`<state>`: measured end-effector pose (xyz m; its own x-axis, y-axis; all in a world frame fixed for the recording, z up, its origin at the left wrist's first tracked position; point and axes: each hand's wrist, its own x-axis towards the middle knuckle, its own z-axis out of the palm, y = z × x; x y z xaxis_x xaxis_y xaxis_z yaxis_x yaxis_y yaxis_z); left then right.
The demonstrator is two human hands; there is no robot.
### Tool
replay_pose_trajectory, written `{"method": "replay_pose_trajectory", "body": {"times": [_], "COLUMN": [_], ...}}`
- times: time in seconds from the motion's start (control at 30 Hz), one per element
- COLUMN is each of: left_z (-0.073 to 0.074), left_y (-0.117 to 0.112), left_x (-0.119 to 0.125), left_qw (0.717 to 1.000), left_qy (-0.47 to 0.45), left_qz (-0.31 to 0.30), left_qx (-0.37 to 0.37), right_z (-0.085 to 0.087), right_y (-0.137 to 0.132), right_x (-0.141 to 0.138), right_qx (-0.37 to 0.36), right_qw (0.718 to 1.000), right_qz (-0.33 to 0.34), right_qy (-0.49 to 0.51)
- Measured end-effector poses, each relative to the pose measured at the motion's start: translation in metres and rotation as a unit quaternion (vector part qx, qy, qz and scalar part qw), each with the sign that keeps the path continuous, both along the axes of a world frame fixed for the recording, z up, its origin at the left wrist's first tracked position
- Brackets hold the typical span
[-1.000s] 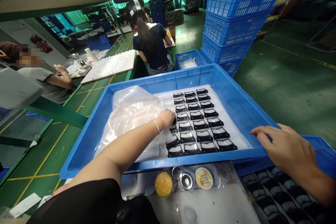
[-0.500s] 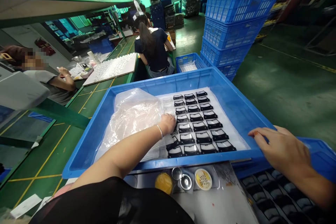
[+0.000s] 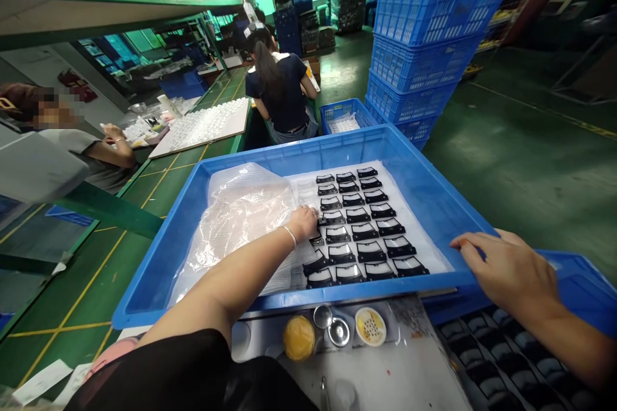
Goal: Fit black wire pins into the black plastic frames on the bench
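Inside the blue tray (image 3: 429,199), black frames (image 3: 365,235) lie in rows. Our left hand (image 3: 304,223) is at their left edge, our right hand (image 3: 513,270) at the tray's right rim; whether either's fingers grasp anything, we cannot tell.

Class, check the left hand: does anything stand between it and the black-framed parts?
Nothing visible does. The left hand is at the left side of the black-framed parts, its fingertips hidden; the plastic sheeting lies mainly to the hand's left.
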<state>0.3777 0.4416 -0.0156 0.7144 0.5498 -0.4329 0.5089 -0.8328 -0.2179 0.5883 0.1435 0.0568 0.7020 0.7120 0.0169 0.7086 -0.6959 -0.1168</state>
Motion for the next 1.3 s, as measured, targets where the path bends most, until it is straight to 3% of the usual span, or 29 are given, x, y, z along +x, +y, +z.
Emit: {"method": "replay_pose_trajectory", "body": {"times": [0.2,0.4,0.57,0.93,1.3], "left_z": [0.010,0.028,0.026,0.018,0.042], "left_y": [0.008,-0.001,-0.017,-0.034,-0.033], "left_x": [-0.004,-0.028,-0.040,-0.026,-0.049], "left_qw": [1.000,0.998,0.995,0.994,0.993], "left_qy": [-0.005,-0.011,0.028,0.066,0.041], "left_qz": [0.011,-0.054,-0.093,-0.084,-0.100], "left_qx": [-0.018,-0.031,-0.037,-0.009,-0.053], "right_z": [-0.005,-0.005,-0.003,-0.001,-0.004], "right_y": [-0.002,-0.001,-0.001,0.001,-0.001], "right_x": [0.003,0.004,0.004,0.002,0.004], "right_qx": [0.013,0.012,0.002,-0.012,-0.015], "right_qw": [1.000,1.000,1.000,1.000,0.999], "right_qz": [-0.003,-0.004,-0.009,-0.021,-0.026], "right_qy": [-0.007,-0.006,-0.004,0.007,0.011]}}
